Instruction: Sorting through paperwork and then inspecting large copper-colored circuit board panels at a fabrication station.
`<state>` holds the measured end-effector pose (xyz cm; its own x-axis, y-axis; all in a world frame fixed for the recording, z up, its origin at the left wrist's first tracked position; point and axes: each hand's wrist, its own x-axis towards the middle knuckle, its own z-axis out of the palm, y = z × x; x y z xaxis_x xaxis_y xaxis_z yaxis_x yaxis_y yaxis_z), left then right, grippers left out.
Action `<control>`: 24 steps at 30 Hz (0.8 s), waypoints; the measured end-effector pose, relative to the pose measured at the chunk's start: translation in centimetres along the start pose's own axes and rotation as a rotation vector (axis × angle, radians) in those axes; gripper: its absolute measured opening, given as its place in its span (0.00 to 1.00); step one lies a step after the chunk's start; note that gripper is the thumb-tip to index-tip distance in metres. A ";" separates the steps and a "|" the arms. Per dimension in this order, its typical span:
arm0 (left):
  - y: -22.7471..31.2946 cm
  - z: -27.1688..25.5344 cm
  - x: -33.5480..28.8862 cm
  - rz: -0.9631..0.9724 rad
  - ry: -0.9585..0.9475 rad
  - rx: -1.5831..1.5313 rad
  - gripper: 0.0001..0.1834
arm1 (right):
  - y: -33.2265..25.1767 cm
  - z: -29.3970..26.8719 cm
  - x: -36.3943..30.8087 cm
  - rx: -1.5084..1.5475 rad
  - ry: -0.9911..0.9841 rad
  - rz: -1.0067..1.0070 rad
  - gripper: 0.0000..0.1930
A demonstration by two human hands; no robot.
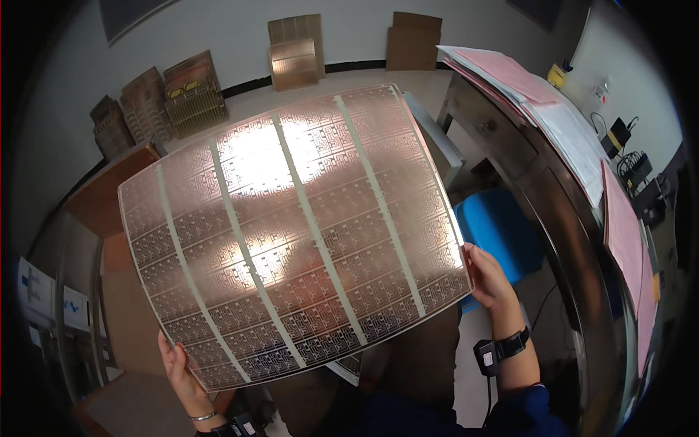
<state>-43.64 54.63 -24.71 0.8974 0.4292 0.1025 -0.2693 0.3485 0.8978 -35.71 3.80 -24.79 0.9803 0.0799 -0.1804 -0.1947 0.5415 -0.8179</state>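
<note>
A large copper-coloured circuit board panel (335, 226) fills the middle of the view, held up in the air and slightly tilted. Rows of etched traces cover it, split by pale strips, and bright light glares off its upper part. My left hand (177, 370) grips its lower left edge, with part of the fingers hidden behind the panel. On the right edge, near the lower corner, my right hand (488, 275) pinches it with the thumb in front. Both wrists wear black straps with small devices.
A blue stool (499, 233) stands right of the panel. Beyond it runs a dark desk (502, 131) bearing pink and white sheets (561, 124). Several panels (193, 95) lean on the far wall, beside brown boards (413, 44). At left is a brown cardboard box (109, 182).
</note>
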 end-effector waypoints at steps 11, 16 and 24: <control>2.1 2.4 0.4 -0.056 0.244 -0.510 0.28 | 4.7 4.8 1.3 0.140 -0.080 -0.037 0.29; -2.6 16.3 -4.9 -0.284 -0.228 -0.600 0.33 | 10.2 12.3 -0.4 0.401 -0.085 0.107 0.27; -2.8 9.6 -3.7 -0.340 -0.171 -0.407 0.31 | 6.3 10.3 0.1 0.390 -0.156 -0.260 0.19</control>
<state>-42.80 44.07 -23.51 0.9922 0.1064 -0.0657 -0.0371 0.7523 0.6577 -36.53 15.87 -24.33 0.9938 0.0086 0.1108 0.0546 0.8307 -0.5540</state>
